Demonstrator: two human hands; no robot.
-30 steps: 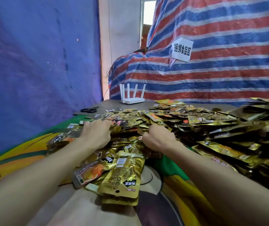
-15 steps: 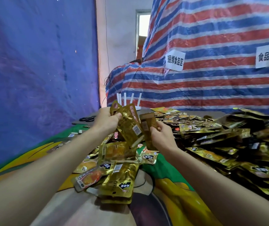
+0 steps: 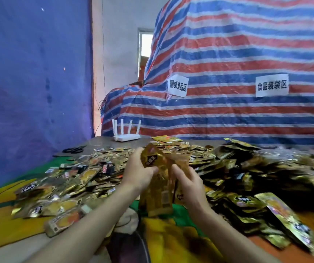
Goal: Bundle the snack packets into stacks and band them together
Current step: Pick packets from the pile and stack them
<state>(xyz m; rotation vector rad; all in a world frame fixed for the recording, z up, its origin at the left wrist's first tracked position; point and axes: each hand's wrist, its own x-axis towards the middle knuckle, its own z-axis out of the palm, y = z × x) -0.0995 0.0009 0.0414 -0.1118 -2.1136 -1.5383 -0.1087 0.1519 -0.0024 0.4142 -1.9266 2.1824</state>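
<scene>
On the table: a big messy pile of gold snack packets (image 3: 228, 164) lies all over the bright cloth (image 3: 4, 221), spread from the left side to the far right.
Left hand: the left hand (image 3: 137, 173) is up above the pile, fingers curled tight around the top of a bunch of packets.
Right hand: the right hand (image 3: 188, 179) is just beside the left one, fingers closed on the other side of the same bunch.
Held packets: the held packets (image 3: 160, 188) stand upright between the two hands, and their bottom ends hang down toward the cloth. They look blurry, so I cannot count them.
Top packet: one gold packet at the top of the bunch tilts to the left and has a dark label on it.
Loose packets near me: a few packets lie flat at the near left, apart from the bunch in the hands.
Scissors: black scissors (image 3: 74, 149) lie on the grey table top at the far left, behind the pile.
Router: a white router (image 3: 126, 137) with four sticks pointing up sits at the back of the table.
Behind: a striped red, white and blue sheet (image 3: 247, 54) covers something big, with two white paper signs (image 3: 271, 85) stuck on it.
Left wall: a blue sheet (image 3: 28, 73) hangs there.
</scene>
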